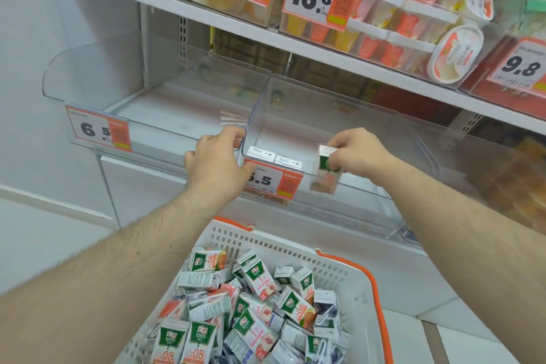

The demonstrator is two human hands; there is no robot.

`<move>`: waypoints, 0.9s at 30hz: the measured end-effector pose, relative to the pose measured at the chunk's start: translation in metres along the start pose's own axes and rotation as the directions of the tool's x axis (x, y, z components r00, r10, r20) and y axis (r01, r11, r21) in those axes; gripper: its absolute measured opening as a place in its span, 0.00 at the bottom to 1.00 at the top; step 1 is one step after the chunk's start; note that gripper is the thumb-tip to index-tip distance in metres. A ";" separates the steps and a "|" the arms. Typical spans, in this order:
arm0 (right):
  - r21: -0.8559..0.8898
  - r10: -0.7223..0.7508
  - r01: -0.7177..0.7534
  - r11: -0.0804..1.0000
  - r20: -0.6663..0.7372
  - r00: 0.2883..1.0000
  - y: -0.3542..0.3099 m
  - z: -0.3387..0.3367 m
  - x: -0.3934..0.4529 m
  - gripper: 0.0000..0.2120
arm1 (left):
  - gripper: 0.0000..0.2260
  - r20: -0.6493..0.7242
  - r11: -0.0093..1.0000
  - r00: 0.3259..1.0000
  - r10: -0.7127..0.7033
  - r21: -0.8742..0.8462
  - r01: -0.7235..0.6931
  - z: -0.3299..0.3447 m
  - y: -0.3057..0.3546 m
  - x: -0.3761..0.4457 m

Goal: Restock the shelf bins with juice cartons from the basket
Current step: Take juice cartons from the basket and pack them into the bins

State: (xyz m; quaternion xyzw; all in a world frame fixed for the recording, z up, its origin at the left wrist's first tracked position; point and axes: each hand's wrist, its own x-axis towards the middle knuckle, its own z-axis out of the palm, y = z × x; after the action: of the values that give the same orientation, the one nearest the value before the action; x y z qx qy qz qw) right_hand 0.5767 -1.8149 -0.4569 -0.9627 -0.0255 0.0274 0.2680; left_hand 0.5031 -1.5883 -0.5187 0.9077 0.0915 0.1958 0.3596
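Note:
My right hand pinches a small juice carton by its top, holding it upright at the front wall of the right clear shelf bin. Two cartons stand inside that bin at its front left corner. My left hand grips the front corner of the clear divider between the right bin and the left clear bin. Below, a white basket with orange handles holds several loose juice cartons, green-labelled, lying at all angles.
Price tags reading 6.5 hang on both bin fronts. The shelf above carries packaged cups and tags 9.9, 16.8 and 9.8. A white wall stands at the left. Orange packs lie at the far right.

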 end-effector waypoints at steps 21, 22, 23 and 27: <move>0.081 0.103 -0.126 0.989 0.240 0.965 -0.018 0.031 0.003 0.21 | 0.22 0.035 0.995 0.997 0.064 -0.077 -0.061 -0.003 -0.002 -0.002; -0.013 0.094 -0.093 0.996 0.173 0.980 -0.020 0.033 -0.001 0.24 | 0.22 0.031 0.995 0.995 0.096 -0.045 -0.094 -0.003 -0.003 -0.004; -0.107 0.042 -0.035 0.994 0.062 0.997 -0.021 0.036 -0.006 0.24 | 0.23 0.013 0.990 0.990 0.143 -0.005 -0.143 -0.003 -0.003 -0.007; -0.227 -0.466 0.408 0.885 -0.455 0.759 -0.008 0.060 -0.060 0.15 | 0.26 0.017 0.954 0.955 0.297 0.044 -0.297 0.006 -0.004 -0.029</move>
State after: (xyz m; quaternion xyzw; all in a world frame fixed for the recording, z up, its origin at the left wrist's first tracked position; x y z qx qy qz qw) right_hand 0.5122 -1.7814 -0.5017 -0.9174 -0.1811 -0.2862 0.2090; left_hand 0.4790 -1.5984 -0.5343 0.9203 -0.0433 0.2407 0.3055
